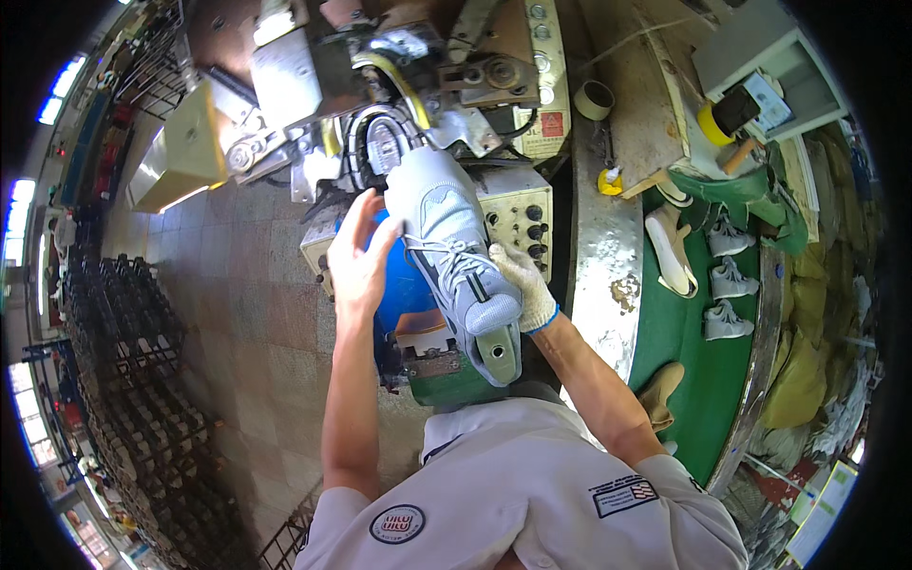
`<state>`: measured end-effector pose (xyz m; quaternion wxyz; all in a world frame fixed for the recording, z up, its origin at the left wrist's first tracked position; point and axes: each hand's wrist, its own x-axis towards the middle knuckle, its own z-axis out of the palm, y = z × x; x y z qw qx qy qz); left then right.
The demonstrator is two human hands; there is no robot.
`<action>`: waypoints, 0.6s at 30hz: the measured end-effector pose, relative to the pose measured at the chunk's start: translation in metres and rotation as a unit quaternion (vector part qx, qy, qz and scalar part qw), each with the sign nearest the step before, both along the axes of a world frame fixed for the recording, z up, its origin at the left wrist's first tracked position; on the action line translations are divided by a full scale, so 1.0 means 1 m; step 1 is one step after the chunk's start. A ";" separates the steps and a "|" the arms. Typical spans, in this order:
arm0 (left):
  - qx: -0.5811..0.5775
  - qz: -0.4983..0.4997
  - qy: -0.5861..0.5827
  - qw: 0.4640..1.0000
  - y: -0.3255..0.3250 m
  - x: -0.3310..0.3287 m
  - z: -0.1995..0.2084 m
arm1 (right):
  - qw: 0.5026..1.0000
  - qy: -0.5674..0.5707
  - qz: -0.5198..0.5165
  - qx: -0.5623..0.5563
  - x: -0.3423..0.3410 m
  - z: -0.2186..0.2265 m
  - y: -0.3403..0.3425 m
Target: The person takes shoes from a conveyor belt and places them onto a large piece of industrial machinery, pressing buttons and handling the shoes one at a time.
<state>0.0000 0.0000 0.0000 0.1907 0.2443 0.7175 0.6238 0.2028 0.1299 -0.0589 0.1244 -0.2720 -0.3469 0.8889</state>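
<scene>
A light grey laced shoe upper (444, 214) is stretched over a shoe last (498, 355), whose end with a round hole points toward me. Its far end reaches into the clamp parts of a machine (385, 142). My right hand (522, 287), in a pale knit glove with a blue cuff, grips the upper along its right side; its fingers are partly hidden behind it. Bare, my left hand (361, 252) is raised beside the upper's left side, fingers and thumb apart, with nothing in it.
Right of the machine, a control panel (518, 223) carries black knobs. A green-lined bench (698, 380) holds several grey shoes (730, 277) and loose lasts (670, 249). A tape roll (594, 99) lies farther back. Dark racks (133, 351) stand on the left.
</scene>
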 end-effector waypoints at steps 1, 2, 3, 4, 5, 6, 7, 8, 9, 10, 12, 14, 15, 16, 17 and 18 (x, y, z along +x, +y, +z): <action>0.042 -0.001 -0.087 0.995 0.005 0.008 -0.004 | 1.000 0.000 0.012 -0.007 0.003 0.013 0.000; -0.003 -0.019 -0.206 0.978 0.002 0.004 -0.011 | 1.000 0.004 0.006 -0.019 0.006 0.028 -0.001; 0.014 -0.025 -0.224 0.974 -0.003 -0.016 -0.009 | 0.999 0.027 -0.019 -0.011 -0.016 0.030 -0.006; 0.030 -0.031 -0.243 0.969 -0.006 -0.035 -0.006 | 0.998 0.047 -0.030 -0.015 -0.036 0.035 -0.008; 0.046 -0.037 -0.263 0.963 -0.010 -0.055 -0.005 | 0.997 0.066 -0.040 -0.020 -0.056 0.042 -0.009; 0.074 -0.024 -0.295 0.952 -0.012 -0.054 -0.017 | 0.998 0.044 -0.043 -0.017 -0.059 0.046 -0.008; 0.079 0.002 -0.299 0.951 -0.014 -0.052 -0.028 | 0.998 0.034 -0.040 -0.018 -0.060 0.043 -0.008; 0.083 0.028 -0.303 0.949 -0.015 -0.049 -0.038 | 0.998 0.025 -0.045 -0.021 -0.062 0.042 -0.010; 0.085 0.051 -0.297 0.950 -0.014 -0.052 -0.038 | 0.998 0.026 -0.052 -0.026 -0.069 0.042 -0.012; 0.080 0.068 -0.293 0.950 -0.013 -0.056 -0.036 | 0.997 0.035 -0.059 -0.026 -0.076 0.047 -0.013; 0.098 0.086 -0.282 0.950 -0.009 -0.062 -0.032 | 0.996 0.036 -0.085 -0.002 -0.093 0.040 -0.014; 0.126 0.103 -0.277 0.947 -0.005 -0.068 -0.026 | 0.994 0.052 -0.096 -0.009 -0.108 0.039 -0.015; 0.148 0.101 -0.281 0.943 -0.004 -0.071 -0.029 | 0.995 0.045 -0.091 0.003 -0.117 0.040 -0.014; 0.169 0.099 -0.286 0.938 -0.003 -0.074 -0.034 | 0.994 0.053 -0.098 -0.007 -0.120 0.042 -0.014; 0.190 0.097 -0.289 0.933 -0.003 -0.077 -0.039 | 0.992 0.061 -0.105 -0.017 -0.122 0.046 -0.014; 0.193 0.097 -0.305 0.928 0.000 -0.078 -0.041 | 0.991 0.077 -0.106 -0.035 -0.126 0.044 -0.013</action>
